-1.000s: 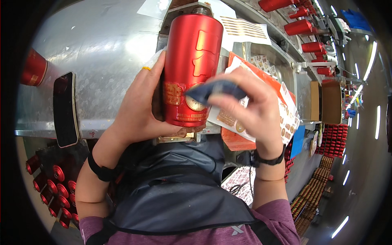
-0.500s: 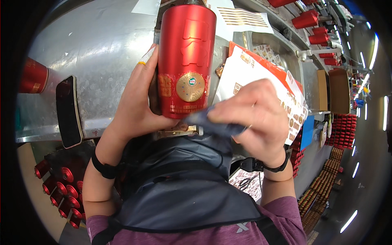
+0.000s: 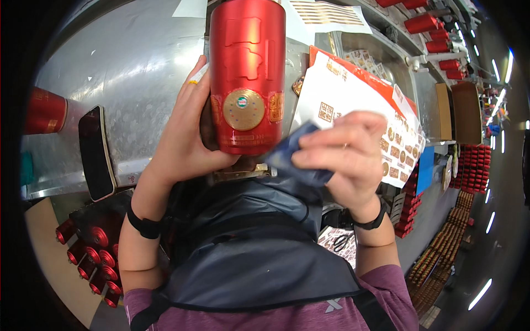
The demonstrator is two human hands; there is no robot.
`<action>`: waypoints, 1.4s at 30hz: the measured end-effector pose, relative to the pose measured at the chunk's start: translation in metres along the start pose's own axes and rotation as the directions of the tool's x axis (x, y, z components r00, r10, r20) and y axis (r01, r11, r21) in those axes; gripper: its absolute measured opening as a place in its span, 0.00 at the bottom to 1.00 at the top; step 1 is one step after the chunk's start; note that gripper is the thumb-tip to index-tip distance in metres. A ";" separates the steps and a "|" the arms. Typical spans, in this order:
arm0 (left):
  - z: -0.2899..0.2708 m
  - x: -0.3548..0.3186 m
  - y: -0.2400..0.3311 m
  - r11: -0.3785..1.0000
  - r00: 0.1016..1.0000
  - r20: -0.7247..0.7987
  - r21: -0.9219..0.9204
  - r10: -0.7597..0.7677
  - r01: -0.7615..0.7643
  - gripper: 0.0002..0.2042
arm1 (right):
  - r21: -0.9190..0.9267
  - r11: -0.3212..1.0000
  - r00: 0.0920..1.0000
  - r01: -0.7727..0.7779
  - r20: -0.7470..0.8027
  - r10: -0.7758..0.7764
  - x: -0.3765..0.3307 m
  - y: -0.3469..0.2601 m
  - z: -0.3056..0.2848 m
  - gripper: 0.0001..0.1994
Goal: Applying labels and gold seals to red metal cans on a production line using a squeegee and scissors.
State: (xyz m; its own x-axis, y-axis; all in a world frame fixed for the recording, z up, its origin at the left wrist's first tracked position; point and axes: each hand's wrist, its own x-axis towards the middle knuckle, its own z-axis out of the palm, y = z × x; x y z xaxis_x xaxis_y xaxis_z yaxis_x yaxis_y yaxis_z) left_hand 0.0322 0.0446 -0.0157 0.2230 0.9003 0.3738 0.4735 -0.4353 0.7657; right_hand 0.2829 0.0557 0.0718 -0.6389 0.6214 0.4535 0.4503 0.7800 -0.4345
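A glossy red bottle with raised shapes, gold patterns and a round gold medallion lies in front of me, base toward my body. My left hand grips it from the left, fingers along its side and thumb at its base; a yellow band and white wrap are on one finger. In my right hand a folded dark blue cloth is pinched between thumb and fingers. The cloth's tip is close to the bottle's lower right edge; whether it touches I cannot tell. Part of a holder shows beneath the bottle.
A phone and another red bottle are at the left on the metal table. Sticker sheets and an orange-red folder lie right. Several red bottles stand lower left. A cardboard box is farther right.
The bottle has turned, so its medallion sits further left and a gold panel shows at its right. My right hand has shifted slightly, still with the cloth.
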 end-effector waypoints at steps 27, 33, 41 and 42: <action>0.008 0.000 0.012 0.999 0.971 -0.235 -0.014 0.035 -0.039 0.57 | -0.242 0.964 0.993 0.114 0.055 -0.104 0.046 -0.014 0.011 0.18; 0.006 -0.001 0.010 0.996 0.975 -0.217 -0.070 0.046 -0.063 0.56 | -0.265 0.954 0.986 0.140 0.121 -0.111 0.052 -0.020 0.009 0.17; 0.006 -0.002 0.010 0.995 0.961 -0.264 -0.023 0.087 -0.097 0.53 | -0.339 0.925 0.979 0.175 0.161 -0.126 0.065 -0.022 0.006 0.17; 0.006 -0.002 0.010 0.995 0.960 -0.262 -0.008 0.094 -0.099 0.53 | -0.292 0.920 0.957 0.260 0.207 -0.205 0.063 -0.022 0.005 0.17</action>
State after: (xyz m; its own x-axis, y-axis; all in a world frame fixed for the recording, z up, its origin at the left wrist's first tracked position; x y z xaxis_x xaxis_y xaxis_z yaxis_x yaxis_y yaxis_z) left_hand 0.0412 0.0390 -0.0120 0.0350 0.8222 0.5682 0.4424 -0.5225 0.7288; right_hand 0.2290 0.0774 0.1062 -0.8324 0.4196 0.3620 0.4305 0.9009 -0.0543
